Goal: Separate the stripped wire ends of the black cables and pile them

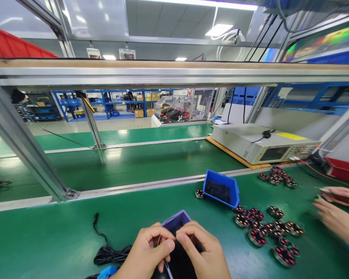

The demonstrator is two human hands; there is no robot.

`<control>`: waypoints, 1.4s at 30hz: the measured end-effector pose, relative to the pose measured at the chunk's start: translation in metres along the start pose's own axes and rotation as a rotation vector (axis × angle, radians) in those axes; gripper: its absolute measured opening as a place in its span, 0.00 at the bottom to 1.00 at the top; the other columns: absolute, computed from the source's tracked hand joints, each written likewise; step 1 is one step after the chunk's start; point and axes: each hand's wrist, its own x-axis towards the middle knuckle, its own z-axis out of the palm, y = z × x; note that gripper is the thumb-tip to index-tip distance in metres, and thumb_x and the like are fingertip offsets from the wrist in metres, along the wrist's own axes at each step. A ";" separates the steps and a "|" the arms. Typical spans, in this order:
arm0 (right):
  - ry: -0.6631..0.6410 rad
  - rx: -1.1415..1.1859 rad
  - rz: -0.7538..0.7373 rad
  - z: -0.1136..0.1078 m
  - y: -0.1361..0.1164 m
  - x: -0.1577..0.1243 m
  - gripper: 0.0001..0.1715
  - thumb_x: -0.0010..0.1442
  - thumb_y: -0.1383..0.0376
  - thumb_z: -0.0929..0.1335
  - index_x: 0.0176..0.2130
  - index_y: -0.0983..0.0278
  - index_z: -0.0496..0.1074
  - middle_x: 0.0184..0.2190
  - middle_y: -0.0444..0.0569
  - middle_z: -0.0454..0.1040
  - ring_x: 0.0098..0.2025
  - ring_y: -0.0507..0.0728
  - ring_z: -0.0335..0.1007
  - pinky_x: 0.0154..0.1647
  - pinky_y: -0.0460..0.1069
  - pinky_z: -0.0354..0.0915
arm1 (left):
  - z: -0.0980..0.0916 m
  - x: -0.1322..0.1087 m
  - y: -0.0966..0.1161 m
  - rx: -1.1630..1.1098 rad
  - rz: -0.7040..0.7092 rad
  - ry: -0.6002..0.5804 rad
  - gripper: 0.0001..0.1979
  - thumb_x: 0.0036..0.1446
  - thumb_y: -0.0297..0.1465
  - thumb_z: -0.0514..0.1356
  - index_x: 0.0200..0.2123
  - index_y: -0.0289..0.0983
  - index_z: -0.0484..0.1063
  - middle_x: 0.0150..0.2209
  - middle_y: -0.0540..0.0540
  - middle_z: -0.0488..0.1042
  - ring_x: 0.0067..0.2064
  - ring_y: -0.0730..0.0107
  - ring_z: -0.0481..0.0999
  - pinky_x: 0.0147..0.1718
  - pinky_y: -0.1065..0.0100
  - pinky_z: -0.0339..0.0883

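My left hand (151,248) is closed in a pinch, with a thin red wire (159,239) running along its fingers. Below its fingertips sticks out a slim, pale strip (168,270) whose kind I cannot make out. Close beside it, my right hand (203,248) pinches thumb against forefinger; whatever lies between them is too small to name. Both hands are over a purple bin (174,219) with dark contents. Left of them lies a coiled black cable (112,254) with a plug end.
A blue bin (235,193) of black parts stands ahead, with several round motors (257,237) to its right. Another person's hands (337,213) work at the right edge. Farther back sit a grey bench instrument (258,143) and a red tray (343,170). A metal-framed shelf (174,76) crosses above.
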 end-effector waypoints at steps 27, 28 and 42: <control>-0.043 -0.051 -0.026 0.000 0.000 0.000 0.17 0.66 0.60 0.68 0.26 0.61 0.73 0.24 0.43 0.73 0.25 0.53 0.68 0.26 0.44 0.63 | -0.008 0.001 -0.011 0.100 0.032 -0.061 0.15 0.54 0.42 0.67 0.30 0.34 0.77 0.25 0.52 0.67 0.18 0.81 0.63 0.15 0.77 0.57; -0.044 -0.032 -0.012 0.000 0.001 0.001 0.17 0.66 0.59 0.68 0.26 0.61 0.73 0.24 0.43 0.73 0.25 0.53 0.69 0.26 0.44 0.64 | -0.007 0.001 -0.011 0.103 0.036 -0.062 0.15 0.54 0.42 0.67 0.30 0.34 0.76 0.25 0.52 0.67 0.18 0.81 0.63 0.15 0.77 0.57; -0.199 -0.087 0.006 -0.008 -0.006 0.006 0.09 0.60 0.67 0.66 0.29 0.61 0.74 0.27 0.45 0.75 0.28 0.54 0.71 0.31 0.45 0.67 | -0.011 -0.003 -0.007 -0.011 0.079 -0.057 0.09 0.53 0.32 0.68 0.37 0.36 0.75 0.29 0.52 0.69 0.30 0.74 0.68 0.31 0.74 0.64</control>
